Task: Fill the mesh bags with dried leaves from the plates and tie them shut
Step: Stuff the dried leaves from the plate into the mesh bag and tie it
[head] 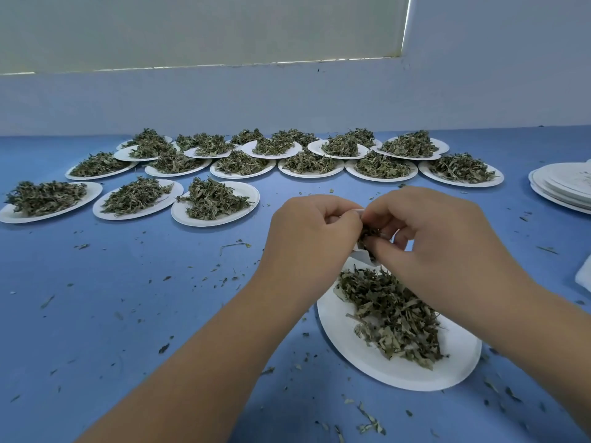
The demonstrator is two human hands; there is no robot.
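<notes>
Head view: left hand [311,230] and right hand [425,231] both pinch the mesh bag [367,238] mouth between them, just above the near plate [351,340]. Leaf pile [393,311] sits directly below-right; right hand nearer.

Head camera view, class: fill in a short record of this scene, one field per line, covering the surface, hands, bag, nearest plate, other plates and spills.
surface: blue table
left hand: pinching the mesh bag, fingers closed
right hand: pinching the same bag, fingers closed
mesh bag: white, mostly hidden between the hands, leaves visible at its mouth
nearest plate: white, holds loose dried leaves, below the hands
other plates: rows of leaf-heaped plates further back
empty plates: stacked at right edge
spills: leaf crumbs scattered on table
</notes>
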